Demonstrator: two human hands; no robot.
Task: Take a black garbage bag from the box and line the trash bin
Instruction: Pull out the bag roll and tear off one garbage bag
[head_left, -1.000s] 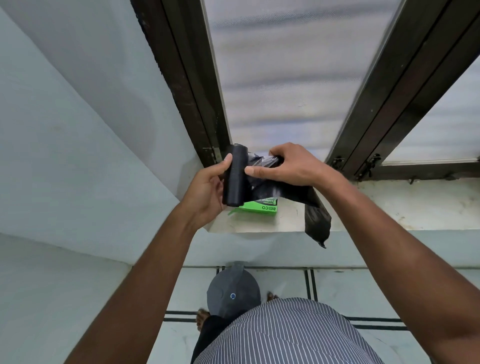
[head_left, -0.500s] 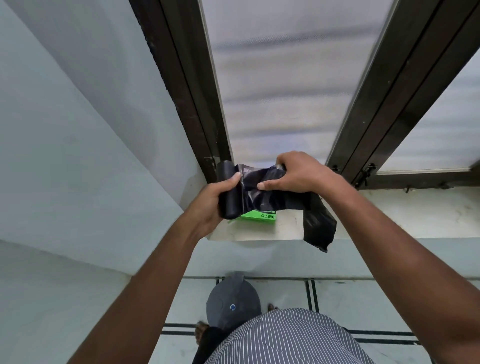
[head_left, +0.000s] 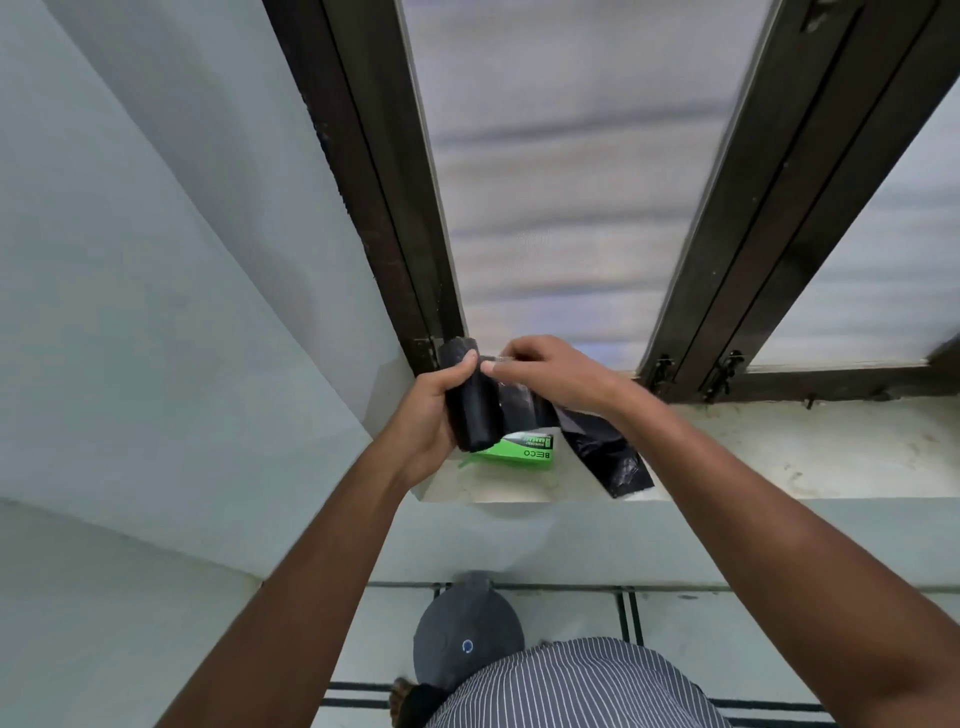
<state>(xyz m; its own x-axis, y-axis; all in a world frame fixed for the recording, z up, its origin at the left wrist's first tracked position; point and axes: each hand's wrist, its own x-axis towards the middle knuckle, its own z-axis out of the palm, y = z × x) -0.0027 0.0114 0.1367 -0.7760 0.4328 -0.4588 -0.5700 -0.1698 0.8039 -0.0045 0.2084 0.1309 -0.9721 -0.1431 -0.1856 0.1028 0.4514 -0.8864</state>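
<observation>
Garbage bag roll (head_left: 470, 402) is gripped upright in your left hand (head_left: 423, 415), over the sill's (head_left: 779, 457) left end. Your right hand (head_left: 550, 371) pinches the loose bag (head_left: 605, 449) at the roll's top; green box (head_left: 522, 451) lies on the sill below.

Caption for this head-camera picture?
Left hand grips bag roll; right hand pinches its loose bag above green box.

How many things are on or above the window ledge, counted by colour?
Black: 2, the bag roll and the loose bag
Green: 1, the box
Total: 3
</observation>
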